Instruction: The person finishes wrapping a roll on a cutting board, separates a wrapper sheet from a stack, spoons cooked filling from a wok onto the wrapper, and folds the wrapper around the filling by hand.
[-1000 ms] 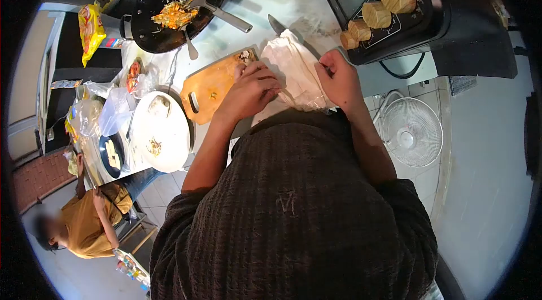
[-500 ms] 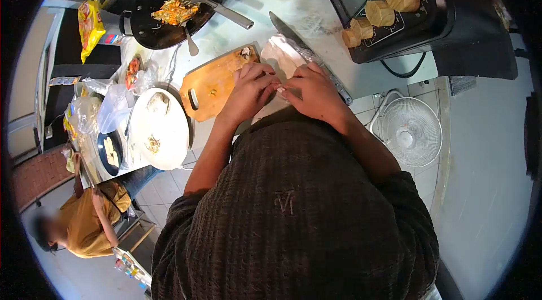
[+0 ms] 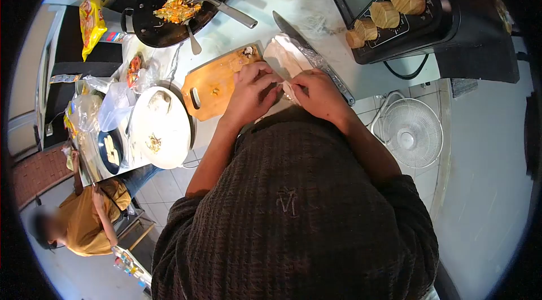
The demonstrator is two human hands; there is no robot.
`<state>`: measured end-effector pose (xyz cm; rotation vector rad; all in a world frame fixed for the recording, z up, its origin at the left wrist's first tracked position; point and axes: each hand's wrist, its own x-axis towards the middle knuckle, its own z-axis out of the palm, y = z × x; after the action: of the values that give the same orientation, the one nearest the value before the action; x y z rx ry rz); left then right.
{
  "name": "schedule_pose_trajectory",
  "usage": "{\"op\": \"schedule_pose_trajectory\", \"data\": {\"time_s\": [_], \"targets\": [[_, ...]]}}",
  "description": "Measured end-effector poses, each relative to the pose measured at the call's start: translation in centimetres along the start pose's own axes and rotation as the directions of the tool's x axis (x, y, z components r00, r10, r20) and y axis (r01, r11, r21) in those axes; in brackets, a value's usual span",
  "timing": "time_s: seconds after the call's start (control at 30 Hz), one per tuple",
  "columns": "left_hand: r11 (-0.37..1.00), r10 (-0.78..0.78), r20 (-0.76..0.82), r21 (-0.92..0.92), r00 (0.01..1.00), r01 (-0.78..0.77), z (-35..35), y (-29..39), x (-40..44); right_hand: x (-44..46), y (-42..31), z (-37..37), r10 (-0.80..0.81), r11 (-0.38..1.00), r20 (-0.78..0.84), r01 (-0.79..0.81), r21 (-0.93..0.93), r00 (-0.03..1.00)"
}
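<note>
My left hand (image 3: 252, 92) is at the near right edge of the wooden cutting board (image 3: 209, 82), its thumb and fingertips pinching the edge of a thin, pale spring roll wrapper (image 3: 288, 92). My right hand (image 3: 320, 95) grips the same wrapper from the other side, fingers curled. Part of this sheet hangs between both hands. Beyond the fingers lies a pale stack of wrappers (image 3: 282, 54), partly covered by my hands. A long knife (image 3: 291, 30) rests diagonally along the right of the stack, with clear plastic near its blade. Small scraps lie on the board.
A wok (image 3: 152, 23) holds shredded vegetables, a spatula and a spoon. Left stand a white plate (image 3: 175, 139), a dark plate (image 3: 105, 165) with pale rolls, and plastic bags (image 3: 116, 105). A black oven (image 3: 435, 32) stands right. A person (image 3: 84, 224) sits lower left; a fan (image 3: 409, 130) is right.
My hands have drawn slightly apart, and my right hand has shifted right. A flap of the pale wrapper now shows between them. The view has shifted slightly.
</note>
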<state>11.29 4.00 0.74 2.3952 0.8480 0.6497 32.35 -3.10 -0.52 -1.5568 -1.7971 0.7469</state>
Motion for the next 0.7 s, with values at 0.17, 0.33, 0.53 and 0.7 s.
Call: {"op": "schedule_pose_trajectory", "data": {"time_s": [0.17, 0.33, 0.53, 0.7], "targets": [[0.998, 0.019, 0.096, 0.06, 0.995, -0.025, -0.31, 0.72, 0.11, 0.11, -0.16, -0.34, 0.065, 0.998, 0.046, -0.066, 0.006, 0.997], [0.991, 0.049, 0.118, 0.122, 0.992, -0.063, -0.15, 0.79, 0.21, -0.02, -0.14, -0.03, 0.065, 0.996, -0.002, -0.064, 0.069, 0.998], [0.983, 0.046, 0.124, 0.169, 0.991, -0.067, -0.02, 0.21, -0.23, 0.0, 0.2, 0.16, 0.089, 0.991, -0.017, -0.087, 0.098, 0.996], [0.988, 0.007, 0.11, 0.149, 0.994, -0.024, -0.23, 1.14, -0.07, -0.08, 0.03, 0.03, 0.089, 0.993, -0.025, -0.086, 0.085, 0.996]]}}
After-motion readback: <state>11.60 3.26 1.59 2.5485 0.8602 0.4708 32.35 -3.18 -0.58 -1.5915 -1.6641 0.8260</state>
